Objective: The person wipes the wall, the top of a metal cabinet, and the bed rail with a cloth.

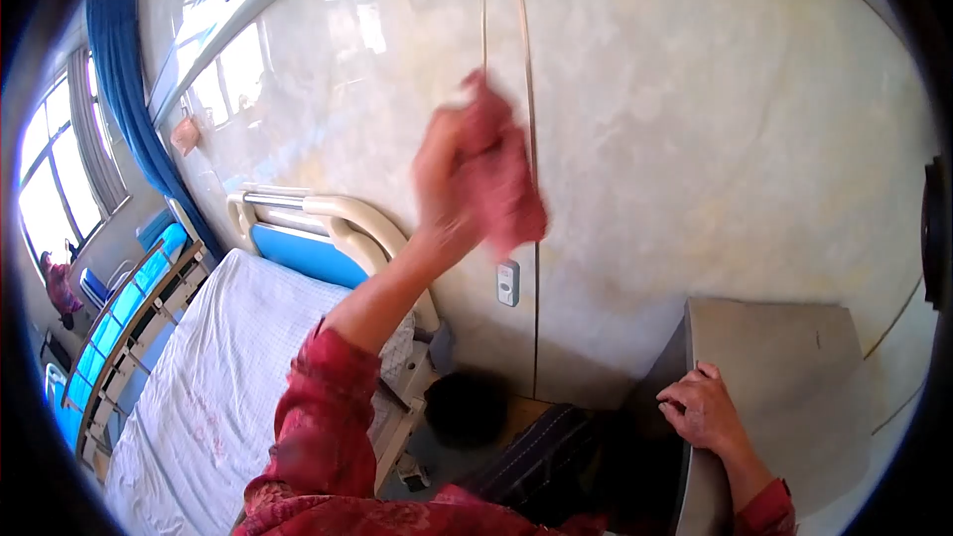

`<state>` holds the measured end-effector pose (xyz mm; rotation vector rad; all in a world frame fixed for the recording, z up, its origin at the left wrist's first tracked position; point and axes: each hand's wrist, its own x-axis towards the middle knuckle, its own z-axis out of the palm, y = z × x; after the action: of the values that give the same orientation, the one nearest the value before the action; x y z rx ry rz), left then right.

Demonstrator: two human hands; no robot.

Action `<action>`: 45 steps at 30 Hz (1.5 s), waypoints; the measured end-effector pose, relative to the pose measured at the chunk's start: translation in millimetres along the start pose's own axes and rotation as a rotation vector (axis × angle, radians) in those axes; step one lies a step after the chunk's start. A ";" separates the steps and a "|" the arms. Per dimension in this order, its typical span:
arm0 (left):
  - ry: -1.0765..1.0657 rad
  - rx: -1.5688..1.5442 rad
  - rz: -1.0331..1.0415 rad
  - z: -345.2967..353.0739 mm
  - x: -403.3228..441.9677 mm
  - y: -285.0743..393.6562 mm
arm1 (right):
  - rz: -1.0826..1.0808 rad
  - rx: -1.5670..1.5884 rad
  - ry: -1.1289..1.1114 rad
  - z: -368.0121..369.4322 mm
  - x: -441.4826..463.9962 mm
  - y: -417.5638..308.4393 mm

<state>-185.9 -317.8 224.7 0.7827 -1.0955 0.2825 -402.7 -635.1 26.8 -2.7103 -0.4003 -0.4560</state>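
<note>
My left hand (444,179) is raised in front of the wall, its fingers closed on a crumpled red cloth (499,184); both are blurred by motion. The cloth overlaps a thin hanging cord (483,10), and I cannot tell whether it is wrapped around it. Just below the cloth hangs a small grey-white call-button handset (507,283). My right hand (703,409) rests on the left edge of a grey bedside cabinet (784,367), fingers slightly bent and apart, holding nothing.
To the left stands a hospital bed with a white sheet (218,367) and a cream-and-blue headboard (308,253). A dark round object (465,407) sits on the floor between bed and cabinet. A blue curtain (129,69) hangs by the windows. The wall (675,139) is glossy and marbled.
</note>
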 end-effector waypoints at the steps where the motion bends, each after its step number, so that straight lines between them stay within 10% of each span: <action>1: 0.032 0.750 0.308 5.4 21.2 -11.5 | -0.009 -0.011 -0.011 -0.6 0.5 0.2; 13: 0.059 1.492 0.956 21.2 159.7 -121.8 | 0.071 0.057 -0.067 -4.4 1.0 -10.5; 20: -0.632 1.194 0.875 2.6 103.4 -129.4 | 0.090 0.076 -0.058 -4.1 5.9 -15.6; 26: -0.422 0.998 0.748 13.2 69.5 0.5 | 0.075 0.073 -0.065 2.8 1.8 -6.4; 33: 0.473 1.668 0.930 -177.1 159.8 60.5 | 0.112 0.029 -0.106 1.4 6.7 -17.3; 35: 0.575 1.488 0.544 -208.0 173.4 53.4 | 0.114 0.014 -0.108 2.9 6.6 -18.6; 36: 0.452 1.396 0.246 -212.1 173.3 49.2 | 0.116 0.025 -0.094 5.8 5.5 -17.2; 38: 0.372 1.656 0.661 -228.2 163.8 -6.0 | 0.115 0.032 -0.081 6.0 6.0 -16.7; 45: 0.195 1.790 0.334 -196.9 93.9 -18.0 | 0.102 0.022 -0.046 9.7 8.0 -18.8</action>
<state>2.4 -210.0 254.4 2.0381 -0.5378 1.7018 -399.1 -612.7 26.8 -2.7082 -0.2764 -0.3600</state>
